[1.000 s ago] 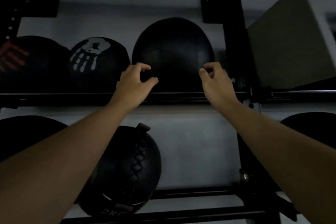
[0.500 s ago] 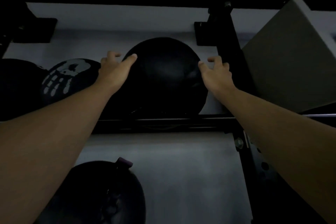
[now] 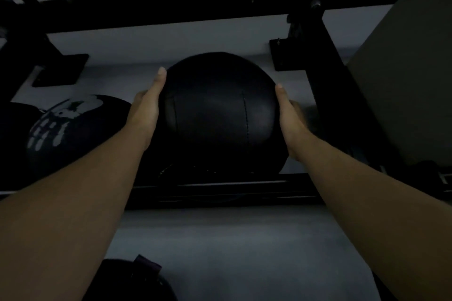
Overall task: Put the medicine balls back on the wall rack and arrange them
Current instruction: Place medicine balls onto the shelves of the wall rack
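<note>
Dim light; detail limited. Compared with a second ago, both hands have gone from hovering, loosely curled, in front of the plain black medicine ball (image 3: 220,117) to lying flat against its flanks. Half a second ago the fingers were spread and just reaching its upper curve; now the left hand (image 3: 146,110) presses on the ball's left side and the right hand (image 3: 287,117) on its right, fingers held together and extended, tips wrapping toward the back. Palms appear in contact; thumbs are not visible.

The ball sits on the upper rail (image 3: 220,187) of the wall rack, between the skeleton-hand ball (image 3: 71,129) just beside it on the left and the black upright (image 3: 330,85) on the right. The camera view has also tilted upward, so the lower shelf has mostly left the frame; only the top of a laced ball (image 3: 132,281) shows at the bottom edge.

Judgement: a two-handed hold is now established, so the step in hand is probably repositioning or squaring this ball. Whether it has lifted off the rail cannot be told.
</note>
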